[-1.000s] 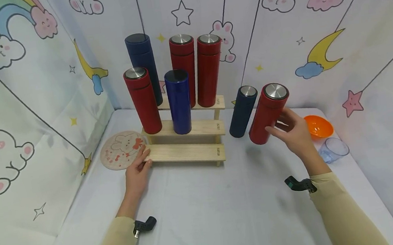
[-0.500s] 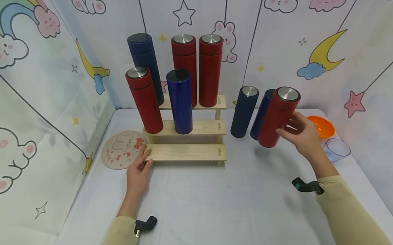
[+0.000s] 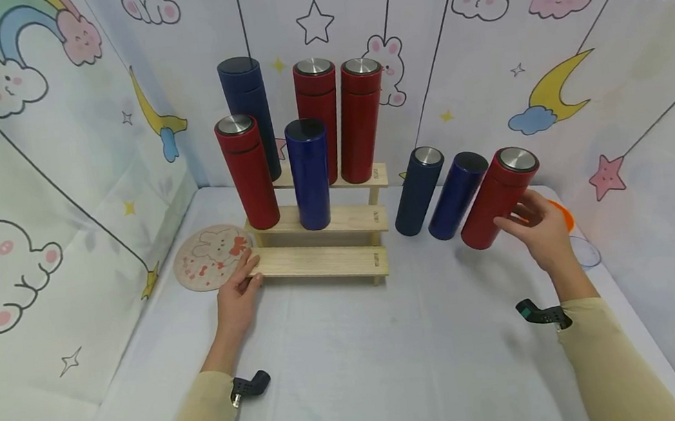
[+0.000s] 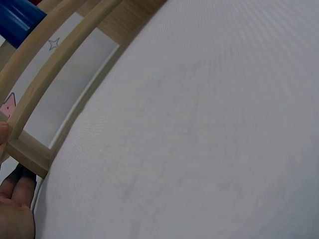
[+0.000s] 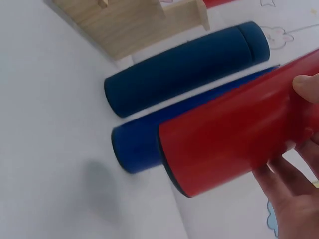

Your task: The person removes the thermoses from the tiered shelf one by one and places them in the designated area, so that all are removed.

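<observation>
In the head view my right hand (image 3: 537, 233) grips a red thermos bottle (image 3: 499, 199) with a silver lid, right of the rack. In the right wrist view fingers and thumb lie around the red thermos bottle (image 5: 234, 134), whose base seems just off the table, above a shadow. Beside it stand a blue thermos bottle (image 3: 457, 197) and a dark navy thermos bottle (image 3: 419, 193) with a silver lid. My left hand (image 3: 238, 298) holds the left end of the lowest step of a three-step wooden rack (image 3: 318, 262); the left wrist view catches only part of its fingers (image 4: 22, 191).
On the rack's middle step are a red bottle (image 3: 249, 175) and a blue bottle (image 3: 310, 175). Its top step bears a navy bottle (image 3: 250, 116) and two red ones. A round bunny mat (image 3: 208, 258) lies left. An orange bowl (image 3: 565, 214) and clear cup (image 3: 587, 251) are partly hidden behind my right hand.
My right hand has moved right with the red thermos bottle, uncovering the blue bottle behind it and covering more of the bowl and cup. The left hand stays on the rack.
</observation>
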`<state>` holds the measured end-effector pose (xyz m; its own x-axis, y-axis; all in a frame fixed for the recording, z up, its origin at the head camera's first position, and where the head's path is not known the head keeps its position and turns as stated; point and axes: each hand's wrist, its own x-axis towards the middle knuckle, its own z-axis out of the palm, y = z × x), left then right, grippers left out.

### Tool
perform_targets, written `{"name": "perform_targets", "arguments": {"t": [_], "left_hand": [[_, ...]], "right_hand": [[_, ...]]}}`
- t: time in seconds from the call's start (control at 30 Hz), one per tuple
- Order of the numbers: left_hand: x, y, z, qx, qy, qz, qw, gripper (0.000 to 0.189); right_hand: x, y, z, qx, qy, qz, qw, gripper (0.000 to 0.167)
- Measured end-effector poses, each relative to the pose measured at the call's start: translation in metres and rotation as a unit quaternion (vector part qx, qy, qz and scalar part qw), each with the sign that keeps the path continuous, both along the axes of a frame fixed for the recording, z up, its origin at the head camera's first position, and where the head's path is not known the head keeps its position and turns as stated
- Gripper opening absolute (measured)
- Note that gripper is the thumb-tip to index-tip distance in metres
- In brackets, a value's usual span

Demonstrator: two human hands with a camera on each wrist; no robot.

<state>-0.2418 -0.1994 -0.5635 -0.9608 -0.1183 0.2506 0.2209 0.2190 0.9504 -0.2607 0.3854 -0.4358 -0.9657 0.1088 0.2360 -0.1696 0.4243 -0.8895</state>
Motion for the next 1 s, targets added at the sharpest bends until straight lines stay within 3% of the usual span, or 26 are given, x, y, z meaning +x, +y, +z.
{"name": "perform_targets", "arguments": {"t": [0.27, 0.63, 1.0], "left_hand": [[-0.004, 0.002, -0.001, -0.002, -0.006, -0.01, 0.9999, 0.043], [-0.004, 0.001, -0.002, 0.0, -0.006, -0.006, 1.0, 0.043], [0.0, 0.001, 0.001, 0.02, 0.01, -0.008, 0.9997, 0.043]], "right_hand": [[-0.012, 0.021, -0.009, 0.008, -0.052, -0.016, 0.9985, 0.071], [-0.023, 0.033, -0.025, -0.026, -0.08, -0.045, 0.9954, 0.07], [-0.036, 0.039, -0.026, -0.048, -0.064, -0.041, 0.996, 0.072]]}}
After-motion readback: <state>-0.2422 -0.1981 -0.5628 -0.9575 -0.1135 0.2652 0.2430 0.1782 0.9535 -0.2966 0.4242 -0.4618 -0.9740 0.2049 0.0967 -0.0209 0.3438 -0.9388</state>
